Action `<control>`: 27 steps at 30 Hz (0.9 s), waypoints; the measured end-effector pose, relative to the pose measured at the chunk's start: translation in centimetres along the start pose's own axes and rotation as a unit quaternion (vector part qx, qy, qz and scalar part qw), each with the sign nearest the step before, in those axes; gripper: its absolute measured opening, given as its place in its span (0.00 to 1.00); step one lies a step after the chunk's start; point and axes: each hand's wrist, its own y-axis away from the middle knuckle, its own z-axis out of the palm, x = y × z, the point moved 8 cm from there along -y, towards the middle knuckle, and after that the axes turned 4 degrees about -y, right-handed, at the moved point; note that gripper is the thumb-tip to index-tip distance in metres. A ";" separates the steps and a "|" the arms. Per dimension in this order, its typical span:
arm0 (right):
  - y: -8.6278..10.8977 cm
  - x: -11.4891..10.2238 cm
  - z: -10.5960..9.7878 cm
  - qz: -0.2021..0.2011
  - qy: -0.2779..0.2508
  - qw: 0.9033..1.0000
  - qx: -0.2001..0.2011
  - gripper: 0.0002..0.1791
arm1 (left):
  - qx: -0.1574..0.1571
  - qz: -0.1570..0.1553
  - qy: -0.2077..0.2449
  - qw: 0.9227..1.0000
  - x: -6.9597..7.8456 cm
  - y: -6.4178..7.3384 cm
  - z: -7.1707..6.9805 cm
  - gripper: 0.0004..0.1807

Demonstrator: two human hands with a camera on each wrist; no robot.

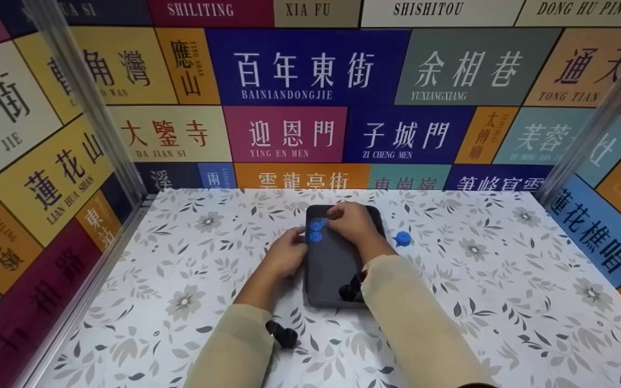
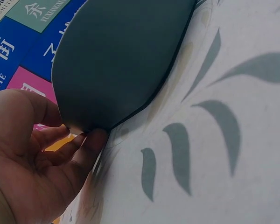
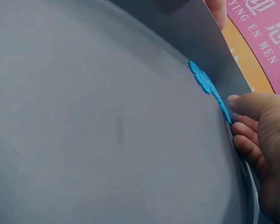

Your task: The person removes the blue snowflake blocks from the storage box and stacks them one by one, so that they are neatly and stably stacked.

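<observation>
A dark grey rounded tray point(image 1: 337, 275) lies on the table. In its far left corner are several small blue flower-shaped pieces point(image 1: 316, 236), also seen edge-on as a blue strip point(image 3: 205, 83) in the right wrist view. My left hand point(image 1: 289, 252) grips the tray's left rim, thumb and fingers at the edge point(image 2: 46, 154). My right hand point(image 1: 351, 222) reaches over the tray, with its curled fingertips pinching at the end of the blue pieces by the wall point(image 3: 259, 135). Part of the pieces is hidden behind these fingers.
Right of the tray sits a blue lump point(image 1: 402, 238) with a pointed bit sticking out toward it. The tablecloth point(image 1: 192, 258) is white with grey leaves and flowers. Sign-printed panels point(image 1: 310, 67) stand behind and at both sides, with clear posts at the corners.
</observation>
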 end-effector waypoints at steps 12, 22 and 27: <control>-0.2 0.2 0.3 0.031 0.005 0.999 -0.031 0.17 | -0.003 -0.011 -0.009 1.000 -0.2 -0.2 0.1 0.33; -0.2 -0.1 0.5 0.028 0.031 0.997 -0.059 0.21 | -0.006 -0.015 0.002 1.000 -0.3 -0.1 0.1 0.32; -0.2 -0.3 0.5 0.041 0.039 0.996 -0.068 0.21 | -0.004 -0.020 0.010 1.000 -0.4 -0.1 0.1 0.32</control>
